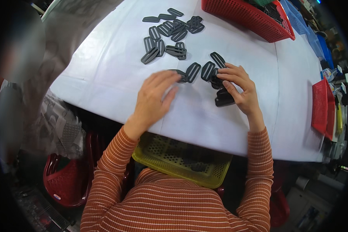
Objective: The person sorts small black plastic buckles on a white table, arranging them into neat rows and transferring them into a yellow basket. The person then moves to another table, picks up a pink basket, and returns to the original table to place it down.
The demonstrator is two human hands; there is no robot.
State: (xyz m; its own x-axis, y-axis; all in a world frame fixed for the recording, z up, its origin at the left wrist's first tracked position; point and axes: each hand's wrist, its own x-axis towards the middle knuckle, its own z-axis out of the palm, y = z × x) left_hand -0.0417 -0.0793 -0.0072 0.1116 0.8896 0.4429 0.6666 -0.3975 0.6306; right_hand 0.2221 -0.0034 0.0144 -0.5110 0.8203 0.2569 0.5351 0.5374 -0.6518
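Several dark grey plastic strap slide buckles, flat ovals with slots, lie on the white table. My left hand is open, palm down, its fingers stretched out and slightly blurred. Its fingertips reach a slide buckle and partly cover it; another buckle stands just to the right. With fingers and thumb curled together, my right hand grips a dark slide buckle, partly hidden by the fingers. Beneath that hand a small stack of buckles sits, and two loose ones lie beyond its fingertips.
A loose heap of buckles spreads over the table's far side. At the back right stands a red perforated basket with dark pieces inside. A smaller red basket is at the right edge. A yellow perforated basket rests below the table's near edge.
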